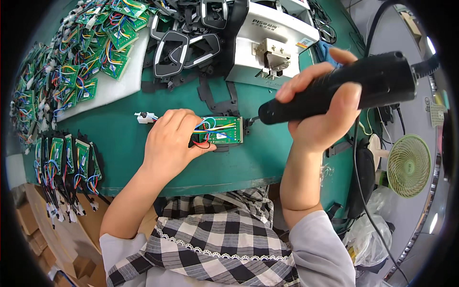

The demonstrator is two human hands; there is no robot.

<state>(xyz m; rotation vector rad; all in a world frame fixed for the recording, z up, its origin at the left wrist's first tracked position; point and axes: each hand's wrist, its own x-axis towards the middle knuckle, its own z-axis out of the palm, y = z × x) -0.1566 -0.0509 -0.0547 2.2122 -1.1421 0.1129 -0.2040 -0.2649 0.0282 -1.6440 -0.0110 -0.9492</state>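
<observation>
My left hand (171, 137) is closed on a green circuit board (232, 125) with coloured wires, holding its left end down on the green mat. A white connector (146, 117) on the wires sticks out left of my hand. Under and behind the board lies a black plastic frame (217, 103), partly hidden by it. My right hand (322, 103) grips a black corded electric screwdriver (344, 86) held roughly level above the mat. Its bit points left and down toward the board's right edge; whether it touches a screw there is too small to tell.
A white screw feeder (267, 36) stands behind my right hand. Black frames with grey trim (172, 55) are heaped at the back. Wired circuit boards (81, 62) pile up on the left; several more (69, 158) lie at the near left edge. A small green fan (409, 165) stands right.
</observation>
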